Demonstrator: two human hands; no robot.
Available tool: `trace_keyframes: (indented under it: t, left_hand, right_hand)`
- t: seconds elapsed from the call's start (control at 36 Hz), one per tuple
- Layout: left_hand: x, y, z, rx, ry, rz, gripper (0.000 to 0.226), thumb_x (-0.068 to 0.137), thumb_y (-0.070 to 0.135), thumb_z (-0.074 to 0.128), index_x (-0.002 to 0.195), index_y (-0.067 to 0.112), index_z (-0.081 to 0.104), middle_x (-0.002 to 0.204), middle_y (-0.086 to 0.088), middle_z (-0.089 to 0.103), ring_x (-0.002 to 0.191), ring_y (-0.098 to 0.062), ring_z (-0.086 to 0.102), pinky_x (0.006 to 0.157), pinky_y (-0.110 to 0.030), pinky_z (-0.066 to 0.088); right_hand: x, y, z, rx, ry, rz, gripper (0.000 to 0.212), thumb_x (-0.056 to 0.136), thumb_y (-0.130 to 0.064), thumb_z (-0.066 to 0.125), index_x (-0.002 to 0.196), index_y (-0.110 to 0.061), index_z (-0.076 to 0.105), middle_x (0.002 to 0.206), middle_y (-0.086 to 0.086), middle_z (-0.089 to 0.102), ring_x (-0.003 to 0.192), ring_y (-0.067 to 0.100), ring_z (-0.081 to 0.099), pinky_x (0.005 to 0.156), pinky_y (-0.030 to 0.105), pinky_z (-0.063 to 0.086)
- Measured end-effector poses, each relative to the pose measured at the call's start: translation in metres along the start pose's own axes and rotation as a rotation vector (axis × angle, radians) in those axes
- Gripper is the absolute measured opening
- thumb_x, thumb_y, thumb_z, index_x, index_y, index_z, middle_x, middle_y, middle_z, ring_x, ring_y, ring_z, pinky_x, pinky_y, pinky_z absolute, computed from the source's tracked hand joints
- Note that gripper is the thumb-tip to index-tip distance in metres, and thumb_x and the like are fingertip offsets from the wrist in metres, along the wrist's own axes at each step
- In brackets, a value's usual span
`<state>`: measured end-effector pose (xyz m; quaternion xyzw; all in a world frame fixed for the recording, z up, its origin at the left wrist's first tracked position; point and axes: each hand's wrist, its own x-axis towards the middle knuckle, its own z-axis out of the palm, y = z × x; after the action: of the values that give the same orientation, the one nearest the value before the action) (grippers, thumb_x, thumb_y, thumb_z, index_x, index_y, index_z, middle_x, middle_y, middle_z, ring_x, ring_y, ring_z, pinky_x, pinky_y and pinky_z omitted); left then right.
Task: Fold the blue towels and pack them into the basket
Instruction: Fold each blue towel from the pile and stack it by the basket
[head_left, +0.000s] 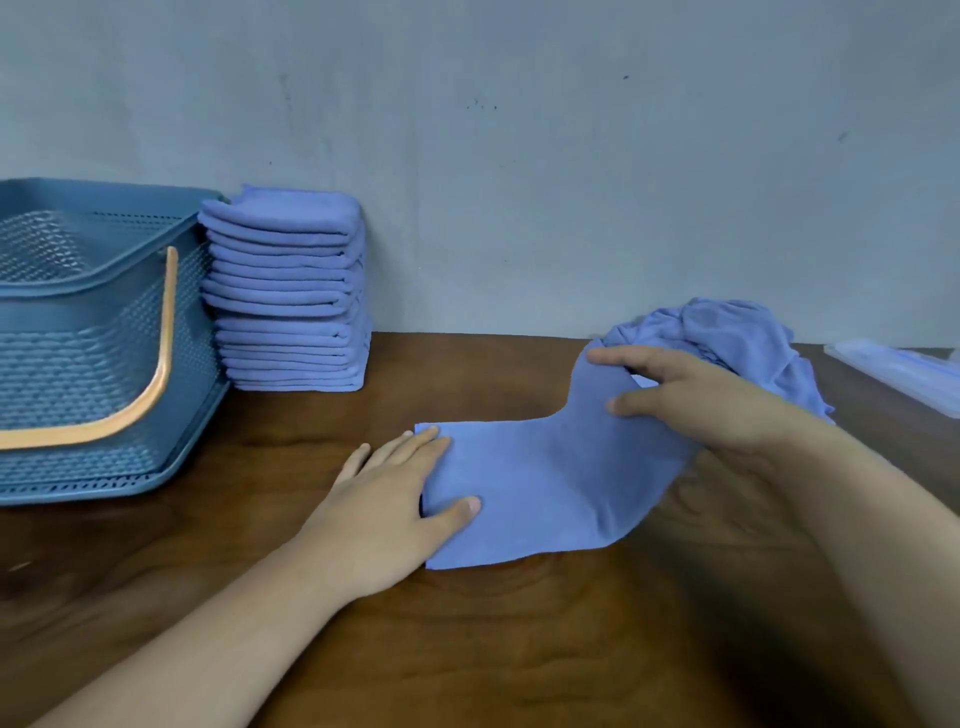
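A blue towel (545, 478) lies folded into a strip across the brown table (467, 649). My left hand (395, 499) presses flat on its left end with straight fingers. My right hand (691, 400) pinches the strip's right end and lifts it off the table. Behind that hand sits a crumpled heap of blue towels (737, 332). A tall stack of folded blue towels (285, 291) stands against the wall. The blue mesh basket (93, 384) with an orange handle is at the far left, beside the stack.
A grey wall runs along the table's back edge. A clear plastic wrapper (898, 374) lies at the far right edge of the table.
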<state>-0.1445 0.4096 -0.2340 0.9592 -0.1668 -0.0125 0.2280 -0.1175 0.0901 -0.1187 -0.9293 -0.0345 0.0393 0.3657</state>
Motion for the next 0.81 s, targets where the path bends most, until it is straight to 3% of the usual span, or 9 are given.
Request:
trace_keyframes:
  t: [0.08,0.14,0.22,0.33,0.39,0.5,0.58,0.69,0.81]
  left_hand:
    - [-0.001,0.002,-0.002,-0.060,0.024,-0.010,0.074,0.101,0.072,0.039,0.166,0.043,0.018,0.171,0.025,0.018,0.158,0.003,0.008,0.132,-0.035,0.001]
    - [0.000,0.001,-0.005,-0.169,0.059,-0.055,0.065,0.105,0.060,0.044,0.164,0.046,0.020,0.164,0.025,0.032,0.156,-0.003,0.019,0.132,-0.035,0.010]
    - [0.006,-0.008,-0.004,-0.342,0.140,-0.100,0.056,0.107,0.046,0.048,0.157,0.054,0.026,0.149,0.033,0.046,0.147,-0.011,0.040,0.122,-0.040,0.035]
    - [0.009,-0.013,-0.003,-0.476,0.218,-0.148,0.055,0.107,0.024,0.051,0.154,0.048,0.035,0.133,0.034,0.056,0.127,-0.003,0.052,0.093,-0.021,0.044]
    - [0.007,-0.012,-0.002,-0.478,0.219,-0.153,0.057,0.105,0.020,0.054,0.153,0.046,0.035,0.132,0.032,0.056,0.123,-0.002,0.054,0.086,-0.016,0.043]
    - [0.006,-0.011,-0.002,-0.428,0.197,-0.150,0.062,0.102,0.024,0.057,0.152,0.051,0.030,0.136,0.034,0.053,0.126,-0.008,0.054,0.103,-0.035,0.051]
    - [0.006,-0.011,-0.001,-0.420,0.200,-0.141,0.064,0.102,0.022,0.058,0.152,0.051,0.030,0.138,0.033,0.052,0.132,-0.005,0.049,0.109,-0.037,0.049]
    - [0.007,-0.012,0.000,-0.424,0.210,-0.134,0.063,0.102,0.022,0.058,0.151,0.052,0.031,0.138,0.033,0.052,0.133,-0.005,0.048,0.110,-0.037,0.048]
    - [0.006,-0.011,0.000,-0.432,0.208,-0.127,0.063,0.102,0.022,0.058,0.151,0.052,0.030,0.138,0.033,0.052,0.134,-0.005,0.047,0.111,-0.036,0.047]
  right_hand:
    - [0.004,-0.022,0.015,0.025,-0.057,-0.016,0.055,0.099,-0.015,0.068,0.142,-0.047,0.058,0.124,-0.028,0.058,0.096,-0.029,0.049,0.075,-0.002,0.040]
    - [0.007,-0.036,0.032,0.028,-0.094,-0.012,0.057,0.098,-0.014,0.068,0.143,-0.046,0.057,0.122,-0.028,0.058,0.103,-0.019,0.053,0.078,-0.001,0.042]
    - [0.009,-0.049,0.066,0.049,-0.149,0.006,0.065,0.094,-0.016,0.069,0.150,-0.045,0.054,0.138,-0.021,0.059,0.126,-0.004,0.054,0.105,0.015,0.043]
    - [0.004,-0.047,0.105,0.082,-0.195,0.020,0.069,0.095,-0.015,0.065,0.155,-0.045,0.047,0.145,-0.023,0.047,0.119,-0.003,0.050,0.084,0.010,0.039]
    - [0.002,-0.040,0.117,0.126,-0.176,0.041,0.068,0.095,-0.018,0.065,0.152,-0.052,0.048,0.143,-0.022,0.045,0.115,-0.003,0.052,0.085,0.014,0.041]
    - [0.004,-0.036,0.118,0.201,-0.167,0.067,0.068,0.092,-0.021,0.068,0.147,-0.055,0.051,0.150,-0.023,0.040,0.130,0.003,0.044,0.100,0.022,0.038]
    - [0.006,-0.041,0.116,0.195,-0.179,0.057,0.068,0.090,-0.019,0.069,0.147,-0.053,0.053,0.154,-0.022,0.041,0.137,0.002,0.040,0.107,0.023,0.035]
    - [0.009,-0.052,0.113,0.249,-0.159,0.014,0.068,0.093,-0.014,0.068,0.150,-0.048,0.052,0.152,-0.024,0.043,0.136,0.002,0.039,0.105,0.024,0.035]
    - [0.006,-0.053,0.128,0.242,-0.211,0.021,0.069,0.093,-0.022,0.072,0.148,-0.056,0.049,0.142,-0.024,0.049,0.127,0.005,0.056,0.098,0.024,0.046]
